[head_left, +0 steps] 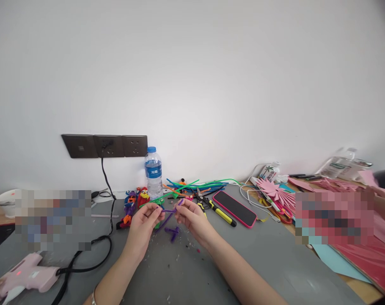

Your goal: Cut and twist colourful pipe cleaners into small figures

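We have a purple pipe cleaner point(169, 211) stretched between the left hand point(149, 217) and the right hand point(191, 215), just above the desk point(262, 254). It bridges the small gap between them, gripped on both sides. A purple length slants down below that gap; we cannot tell whether it belongs to the held strand. Just under our fingers, a bent purple piece point(172, 233) lies on the desk.

The left hand is nearly closed, its thumb and index finger pinching the pipe cleaner; the right hand pinches it too, between thumb and fingertips. Our 2 forearms reach forward and converge, with a bracelet point(93, 298) on the left wrist.

Behind the left hand we see 1 upright water bottle point(153, 173) with a blue cap, holding clear liquid. Farther right, near the wall point(192, 84), is a bottle point(269, 173) with a palm-tree label; we cannot tell its contents.
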A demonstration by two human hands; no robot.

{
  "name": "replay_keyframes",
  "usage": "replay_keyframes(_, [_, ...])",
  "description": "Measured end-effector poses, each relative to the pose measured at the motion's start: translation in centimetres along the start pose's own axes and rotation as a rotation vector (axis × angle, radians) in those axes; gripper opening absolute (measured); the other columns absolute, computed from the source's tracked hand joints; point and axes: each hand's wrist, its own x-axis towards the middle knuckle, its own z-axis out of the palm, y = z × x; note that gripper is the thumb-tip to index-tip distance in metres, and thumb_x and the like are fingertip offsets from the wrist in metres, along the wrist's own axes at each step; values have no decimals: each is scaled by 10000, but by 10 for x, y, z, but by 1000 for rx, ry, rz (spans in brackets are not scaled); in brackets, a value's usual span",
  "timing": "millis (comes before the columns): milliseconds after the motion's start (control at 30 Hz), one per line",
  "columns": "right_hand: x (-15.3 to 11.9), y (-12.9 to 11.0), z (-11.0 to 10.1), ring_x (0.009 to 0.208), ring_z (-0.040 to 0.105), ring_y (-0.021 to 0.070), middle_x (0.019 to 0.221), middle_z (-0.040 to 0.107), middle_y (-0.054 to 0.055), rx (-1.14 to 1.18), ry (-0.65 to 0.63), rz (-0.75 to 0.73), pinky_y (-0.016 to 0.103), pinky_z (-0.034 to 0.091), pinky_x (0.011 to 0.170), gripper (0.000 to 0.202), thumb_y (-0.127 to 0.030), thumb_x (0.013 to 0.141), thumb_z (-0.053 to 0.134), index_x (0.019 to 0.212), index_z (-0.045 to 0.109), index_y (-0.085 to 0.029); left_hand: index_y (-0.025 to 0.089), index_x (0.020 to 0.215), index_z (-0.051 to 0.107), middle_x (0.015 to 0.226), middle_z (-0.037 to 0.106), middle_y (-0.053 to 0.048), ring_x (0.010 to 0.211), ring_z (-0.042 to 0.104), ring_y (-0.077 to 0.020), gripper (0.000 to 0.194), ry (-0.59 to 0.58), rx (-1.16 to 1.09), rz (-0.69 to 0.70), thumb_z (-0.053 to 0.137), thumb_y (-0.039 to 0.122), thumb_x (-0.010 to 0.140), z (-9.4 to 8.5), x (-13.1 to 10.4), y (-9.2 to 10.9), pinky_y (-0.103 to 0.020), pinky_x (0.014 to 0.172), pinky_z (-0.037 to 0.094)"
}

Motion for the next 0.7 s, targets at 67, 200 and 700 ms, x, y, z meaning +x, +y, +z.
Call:
replay_keyframes(67, [0,1,0,613,561,98,694,597,-21,11,5,-12,209,426,577,352,-376,631,835,718,559,-174,165,786,684,788,641,-5,752,624,-132,304,-13,-10,-16,851,350,612,1,-1,-1,-244,748,544])
replay_keyframes(200, [-1,2,1,615,598,107,689,619,-31,-12,-12,-44,227,466,617,362,-366,632,843,803,583,-182,170,884,692,873,667,-37,823,647,-173,354,-88,1,-105,848,343,618,4,-5,-4,-285,762,552])
replay_keyframes(700, [-1,3,3,621,551,116,732,582,-22,-166,-5,-138,242,466,579,354,-372,648,807,684,506,-190,159,737,687,774,669,-31,758,626,-174,312,-57,224,40,806,428,633,1,-4,-10,-289,730,547])
